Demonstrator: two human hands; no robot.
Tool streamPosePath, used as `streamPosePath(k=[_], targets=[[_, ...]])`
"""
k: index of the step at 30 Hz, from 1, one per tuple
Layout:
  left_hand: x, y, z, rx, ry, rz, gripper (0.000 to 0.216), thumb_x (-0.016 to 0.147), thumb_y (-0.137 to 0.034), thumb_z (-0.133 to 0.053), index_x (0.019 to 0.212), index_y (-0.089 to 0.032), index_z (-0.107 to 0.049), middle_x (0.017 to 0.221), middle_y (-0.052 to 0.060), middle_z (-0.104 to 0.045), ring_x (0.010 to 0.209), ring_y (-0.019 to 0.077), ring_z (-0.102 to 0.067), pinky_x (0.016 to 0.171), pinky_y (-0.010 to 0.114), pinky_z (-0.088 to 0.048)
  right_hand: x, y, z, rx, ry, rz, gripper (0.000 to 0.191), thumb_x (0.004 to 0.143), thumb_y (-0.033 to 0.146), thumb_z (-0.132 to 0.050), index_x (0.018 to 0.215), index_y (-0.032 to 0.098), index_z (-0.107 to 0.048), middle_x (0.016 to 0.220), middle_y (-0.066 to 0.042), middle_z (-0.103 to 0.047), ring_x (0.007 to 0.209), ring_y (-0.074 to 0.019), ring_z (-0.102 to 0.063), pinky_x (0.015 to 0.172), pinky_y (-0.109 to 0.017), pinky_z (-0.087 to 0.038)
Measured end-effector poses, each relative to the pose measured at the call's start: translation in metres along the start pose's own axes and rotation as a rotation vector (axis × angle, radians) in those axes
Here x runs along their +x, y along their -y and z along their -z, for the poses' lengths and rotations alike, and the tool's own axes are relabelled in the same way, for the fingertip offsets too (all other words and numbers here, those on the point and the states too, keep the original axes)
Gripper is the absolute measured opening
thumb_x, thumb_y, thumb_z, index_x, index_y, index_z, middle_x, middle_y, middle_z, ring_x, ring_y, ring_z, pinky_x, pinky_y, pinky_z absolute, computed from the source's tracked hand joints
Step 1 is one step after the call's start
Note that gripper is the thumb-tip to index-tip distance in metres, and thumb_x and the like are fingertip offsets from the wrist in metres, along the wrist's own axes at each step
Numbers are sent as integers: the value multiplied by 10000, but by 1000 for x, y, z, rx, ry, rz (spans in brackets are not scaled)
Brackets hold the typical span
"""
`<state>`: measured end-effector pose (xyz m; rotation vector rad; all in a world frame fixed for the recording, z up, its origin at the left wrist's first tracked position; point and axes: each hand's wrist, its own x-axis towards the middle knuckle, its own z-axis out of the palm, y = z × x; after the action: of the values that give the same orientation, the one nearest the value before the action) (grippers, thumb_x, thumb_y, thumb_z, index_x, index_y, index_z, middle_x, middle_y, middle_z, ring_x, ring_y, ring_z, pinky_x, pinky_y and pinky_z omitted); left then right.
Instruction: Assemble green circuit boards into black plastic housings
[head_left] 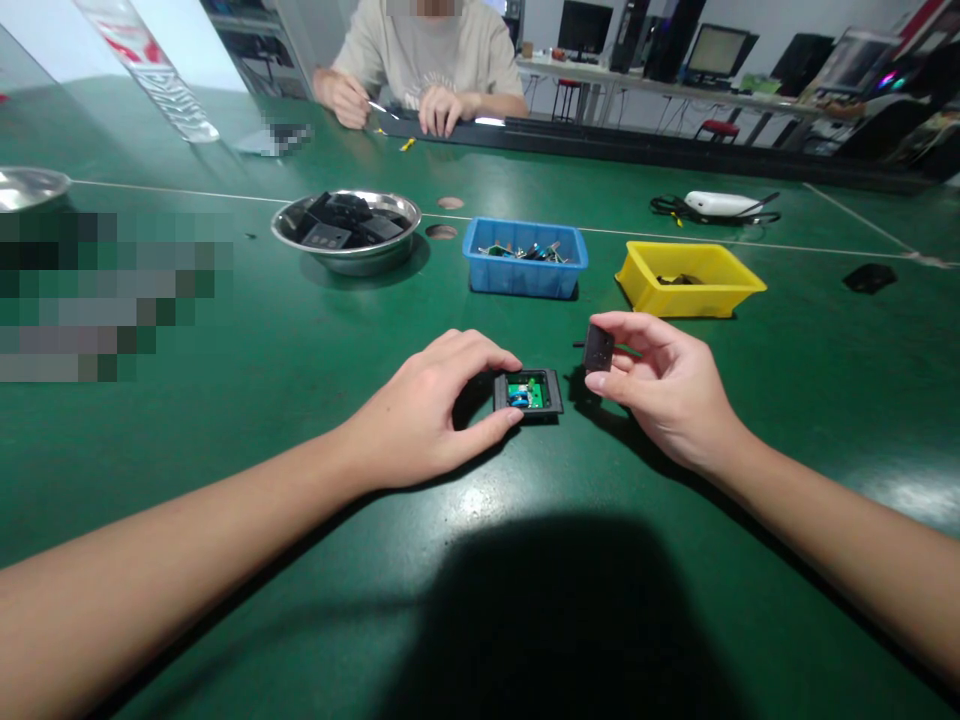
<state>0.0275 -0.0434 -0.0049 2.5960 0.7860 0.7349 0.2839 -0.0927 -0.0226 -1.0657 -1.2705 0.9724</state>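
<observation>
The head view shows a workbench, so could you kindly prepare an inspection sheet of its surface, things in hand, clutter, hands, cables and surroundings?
Surface: glossy green table, with a pale line running across it.
Things in hand: black case on the table, open side up, green board inside; small black block, apart from the case.
Clutter: steel bowl of black parts, blue bin of small parts, yellow bin with dark pieces, bottle.
Hands: left hand holds the case; right hand holds the block.
Cables: black cable by a white device.
Surroundings: person seated opposite; monitors behind.
</observation>
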Motion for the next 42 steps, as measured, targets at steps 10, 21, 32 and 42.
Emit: streamPosePath(k=[10,21,32,42], targets=[[0,0,0,-4,0,-13,338,948,-420,-619,1175,-174,-666,1110,94,-721,1008,241,-652,925,377,-515,7,10,0,195,6,-184,351,803,441,-858,1049,216,-752,1027,-69,-794,734,-140,-710,603,-259,-544],[-1,-1,1,-2,1,-5,336,953,-419,-615,1179,-176,-662,1115,95,-718,1018,238,-654,937,370,-514,8,12,2,234,60,-208,358,849,535,-784,1013,230,-694,988,-65,-803,680,-145,-689,572,-262,-524],[-3,1,0,0,-28,-61,402,939,-453,-636,1238,-184,-633,1175,113,-711,1077,256,-653,973,390,-517,-21,14,-8,-347,122,243,420,853,385,-831,1238,261,-716,1124,-69,-770,912,-213,-716,764,-346,-596],[-10,-14,1,18,-17,-74,537,894,-681,-637,1237,-272,-696,1071,115,-753,1051,293,-692,964,461,-535,-25,26,-17,-651,265,664,411,874,350,-808,1271,272,-734,1088,-87,-804,944,-253,-756,892,-405,-610]])
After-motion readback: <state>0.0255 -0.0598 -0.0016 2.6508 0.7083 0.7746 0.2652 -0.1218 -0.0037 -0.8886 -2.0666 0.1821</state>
